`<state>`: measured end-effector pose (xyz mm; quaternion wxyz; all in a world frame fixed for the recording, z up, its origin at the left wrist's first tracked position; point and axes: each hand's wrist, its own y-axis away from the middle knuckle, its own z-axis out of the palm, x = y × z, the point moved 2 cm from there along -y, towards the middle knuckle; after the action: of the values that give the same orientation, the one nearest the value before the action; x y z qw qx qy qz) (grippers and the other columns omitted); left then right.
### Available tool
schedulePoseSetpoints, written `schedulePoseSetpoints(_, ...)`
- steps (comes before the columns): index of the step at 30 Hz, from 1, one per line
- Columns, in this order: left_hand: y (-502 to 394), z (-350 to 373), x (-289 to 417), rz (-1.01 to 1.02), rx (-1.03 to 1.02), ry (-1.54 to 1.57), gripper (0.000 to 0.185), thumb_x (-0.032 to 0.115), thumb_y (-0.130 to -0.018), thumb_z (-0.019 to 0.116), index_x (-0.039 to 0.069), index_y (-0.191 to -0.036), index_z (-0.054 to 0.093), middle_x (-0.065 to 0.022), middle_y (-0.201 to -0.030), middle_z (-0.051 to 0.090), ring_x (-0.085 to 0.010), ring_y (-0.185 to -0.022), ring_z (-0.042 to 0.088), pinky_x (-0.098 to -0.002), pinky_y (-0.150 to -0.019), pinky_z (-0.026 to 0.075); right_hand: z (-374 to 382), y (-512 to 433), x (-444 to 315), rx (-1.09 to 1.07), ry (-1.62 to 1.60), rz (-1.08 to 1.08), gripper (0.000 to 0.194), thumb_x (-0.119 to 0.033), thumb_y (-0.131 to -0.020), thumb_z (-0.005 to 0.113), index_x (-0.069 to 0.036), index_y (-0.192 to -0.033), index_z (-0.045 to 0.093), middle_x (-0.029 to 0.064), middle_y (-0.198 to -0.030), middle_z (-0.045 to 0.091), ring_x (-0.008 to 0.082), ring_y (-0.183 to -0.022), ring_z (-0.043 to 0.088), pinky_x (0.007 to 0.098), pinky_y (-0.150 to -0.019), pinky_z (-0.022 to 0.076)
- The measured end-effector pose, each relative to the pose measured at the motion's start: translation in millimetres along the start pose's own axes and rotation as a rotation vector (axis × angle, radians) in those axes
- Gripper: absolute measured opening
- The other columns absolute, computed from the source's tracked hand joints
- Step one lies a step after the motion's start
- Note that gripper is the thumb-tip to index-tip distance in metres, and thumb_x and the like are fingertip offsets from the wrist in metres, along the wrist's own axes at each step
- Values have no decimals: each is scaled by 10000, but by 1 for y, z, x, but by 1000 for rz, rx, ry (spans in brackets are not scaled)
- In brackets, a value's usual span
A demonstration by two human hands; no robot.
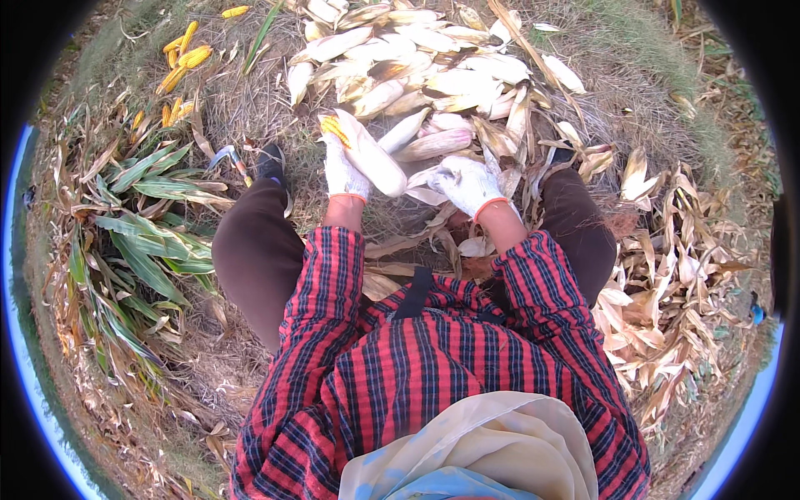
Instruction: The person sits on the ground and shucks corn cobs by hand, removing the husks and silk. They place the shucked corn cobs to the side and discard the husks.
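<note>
My left hand [345, 174], in a white work glove with an orange cuff, grips a partly husked ear of maize [380, 164]. Yellow kernels [335, 130] show at the ear's far end, while pale husk covers the rest. My right hand [467, 180], gloved the same way, is closed on a loose pale husk leaf [428, 192] just right of the ear's near end. Its fingertips are partly hidden. Beyond both hands lies a heap of ears in their husks [431, 56], and a pinkish husked-over ear [435, 145] rests closest to them.
Several bare yellow cobs [195, 57] lie on dry grass at the far left. A tool with a curved blade, apparently a sickle [232, 156], is beside my left shoe [271, 164]. Green maize leaves [159, 240] lie at left; dry husks [650, 306] are piled at right.
</note>
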<state>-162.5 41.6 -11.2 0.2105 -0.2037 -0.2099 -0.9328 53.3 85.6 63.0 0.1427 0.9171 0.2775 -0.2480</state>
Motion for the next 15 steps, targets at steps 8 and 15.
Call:
schedulePoseSetpoints(8, 17, 27, -41, -111, -119, -35, 468, 406, -971, 433, 79, -1303, 473, -70, -1244, 547, -218, -1100, 526, -363, -964, 416, 18, -4, -20, 192, -113, -64, 413, -372, -784, 643, -130, -1114, 591, 148, -1026, 632, 342, -982, 591, 409, -860, 459)
schedulePoseSetpoints(15, 51, 52, -53, -34, -115, -366, 360, 121, -927, 525, 3, -1267, 507, -66, -1212, 563, -167, -1066, 537, -296, -918, 433, 26, -11, -10, 161, -505, 105, 546, -391, -754, 664, -130, -1219, 542, 171, -1049, 644, 324, -980, 622, 385, -853, 480)
